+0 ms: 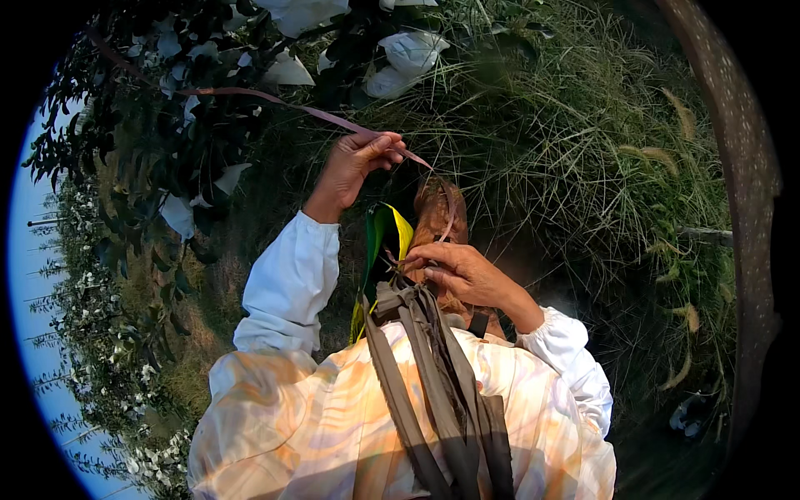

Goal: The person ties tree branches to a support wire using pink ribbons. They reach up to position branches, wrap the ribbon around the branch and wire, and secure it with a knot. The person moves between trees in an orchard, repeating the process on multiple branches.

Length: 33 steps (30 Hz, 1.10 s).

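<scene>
A thin pinkish strip [337,119] of tape or ribbon stretches from the foliage at upper left to my left hand [357,167], which pinches it between thumb and fingers. Past those fingers the strip bends and drops to my right hand [465,273]. The fingertips of that hand are closed on its lower part, and they partly hide it. Just below, a bundle of grey-brown cloth strips [431,350] hangs down over my patterned shirt [294,419]. A green and yellow sheet-like thing [400,228], perhaps a bag, shows between my hands.
Leafy branches with white bags [409,56] fill the upper left. Tall grass [562,144] spreads ahead and to the right. A brown speckled trunk or pole [744,187] curves along the right rim. Below the strip is a brown rounded thing [440,203], possibly a boot.
</scene>
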{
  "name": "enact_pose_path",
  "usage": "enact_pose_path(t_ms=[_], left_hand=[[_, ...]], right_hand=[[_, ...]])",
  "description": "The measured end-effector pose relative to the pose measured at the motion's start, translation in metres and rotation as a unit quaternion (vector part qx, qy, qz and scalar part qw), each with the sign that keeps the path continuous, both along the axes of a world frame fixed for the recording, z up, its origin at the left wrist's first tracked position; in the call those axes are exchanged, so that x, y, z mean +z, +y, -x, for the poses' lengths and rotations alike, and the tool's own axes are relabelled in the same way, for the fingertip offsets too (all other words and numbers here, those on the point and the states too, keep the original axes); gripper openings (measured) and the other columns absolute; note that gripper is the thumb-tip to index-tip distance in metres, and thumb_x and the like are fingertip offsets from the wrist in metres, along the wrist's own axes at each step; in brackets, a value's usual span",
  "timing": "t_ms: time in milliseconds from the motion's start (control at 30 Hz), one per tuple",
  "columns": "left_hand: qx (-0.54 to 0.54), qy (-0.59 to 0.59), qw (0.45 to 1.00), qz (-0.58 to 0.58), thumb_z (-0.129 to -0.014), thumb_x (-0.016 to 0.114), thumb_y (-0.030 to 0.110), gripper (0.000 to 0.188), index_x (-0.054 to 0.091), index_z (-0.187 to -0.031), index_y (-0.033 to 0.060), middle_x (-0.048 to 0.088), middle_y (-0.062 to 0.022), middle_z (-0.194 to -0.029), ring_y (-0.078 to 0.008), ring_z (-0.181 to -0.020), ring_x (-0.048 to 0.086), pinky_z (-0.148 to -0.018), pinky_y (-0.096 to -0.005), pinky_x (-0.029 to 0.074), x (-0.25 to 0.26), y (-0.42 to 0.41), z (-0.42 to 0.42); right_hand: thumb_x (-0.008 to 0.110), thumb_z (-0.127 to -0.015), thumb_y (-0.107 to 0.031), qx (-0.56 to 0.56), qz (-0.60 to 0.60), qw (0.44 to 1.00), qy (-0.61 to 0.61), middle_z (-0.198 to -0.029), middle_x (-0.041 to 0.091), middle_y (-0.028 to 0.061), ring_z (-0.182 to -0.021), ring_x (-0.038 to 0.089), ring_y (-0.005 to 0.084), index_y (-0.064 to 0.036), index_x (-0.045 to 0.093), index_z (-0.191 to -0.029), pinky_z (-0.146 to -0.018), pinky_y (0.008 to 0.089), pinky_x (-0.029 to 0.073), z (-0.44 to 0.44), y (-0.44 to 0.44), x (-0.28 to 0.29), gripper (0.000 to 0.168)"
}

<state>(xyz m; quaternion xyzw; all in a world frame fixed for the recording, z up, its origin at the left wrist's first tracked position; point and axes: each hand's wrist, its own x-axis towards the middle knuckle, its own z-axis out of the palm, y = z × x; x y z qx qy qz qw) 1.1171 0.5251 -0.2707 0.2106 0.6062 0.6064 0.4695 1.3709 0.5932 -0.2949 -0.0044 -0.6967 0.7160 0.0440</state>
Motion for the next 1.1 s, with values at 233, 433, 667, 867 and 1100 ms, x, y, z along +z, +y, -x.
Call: enact_pose_path(t_ms=[233, 433, 667, 867, 1100], left_hand=[[0.042, -0.013, 0.999, 0.009, -0.088, 0.064, 0.017, 0.022, 0.068, -0.102, 0.0012, 0.069, -0.0083, -0.091, -0.0127, -0.076, 0.066, -0.066, -0.0238, 0.052, -0.016, -0.018, -0.011], [0.002, -0.006, 1.0, 0.007, -0.089, 0.063, 0.018, 0.024, 0.066, -0.103, -0.0007, 0.069, -0.0104, -0.095, -0.015, -0.079, 0.067, -0.069, -0.0254, 0.054, -0.016, -0.009, -0.019], [-0.068, -0.041, 0.997, -0.007, -0.09, 0.061, 0.02, 0.026, 0.066, -0.103, -0.0014, 0.067, -0.0129, -0.099, -0.0202, -0.087, 0.068, -0.075, -0.0285, 0.055, 0.0, 0.015, -0.046], [-0.125, -0.097, 0.986, -0.042, -0.09, 0.061, 0.023, 0.027, 0.066, -0.102, -0.0014, 0.068, -0.0107, -0.097, -0.0186, -0.09, 0.066, -0.081, -0.0312, 0.054, 0.009, 0.048, -0.112], [-0.135, -0.151, 0.978, -0.047, -0.089, 0.063, 0.016, 0.022, 0.067, -0.103, -0.0002, 0.067, -0.0088, -0.102, -0.0133, -0.088, 0.063, -0.079, -0.0259, 0.051, 0.0, 0.055, -0.163]], right_hand=[[0.061, -0.089, -0.014, 0.124, 0.085, 0.966, -0.209, -0.071, 0.059, 0.0079, -0.059, 0.062, 0.0142, 0.003, 0.059, -0.097, -0.043, 0.0262, 0.045, 0.018, -0.003, -0.002, 0.019], [0.07, -0.083, -0.018, 0.126, 0.177, 0.956, -0.196, -0.076, 0.056, -0.0012, -0.071, 0.05, 0.0056, -0.003, 0.052, -0.088, -0.064, 0.0217, 0.042, 0.019, -0.022, -0.002, 0.024], [0.068, -0.084, -0.017, -0.006, 0.368, 0.927, -0.066, -0.084, 0.06, 0.0026, -0.077, 0.057, 0.0075, -0.004, 0.049, -0.096, -0.068, 0.0195, 0.047, -0.019, 0.051, 0.038, 0.027], [0.067, -0.085, -0.015, -0.175, 0.39, 0.904, -0.002, -0.088, 0.061, 0.0051, -0.079, 0.059, 0.0098, -0.004, 0.049, -0.102, -0.074, 0.0216, 0.048, -0.054, 0.073, 0.039, 0.027], [0.072, -0.079, -0.007, -0.351, 0.267, 0.897, -0.036, -0.079, 0.065, 0.006, -0.069, 0.061, 0.0084, 0.0, 0.047, -0.108, -0.064, 0.0205, 0.05, -0.077, 0.066, 0.052, 0.039]])
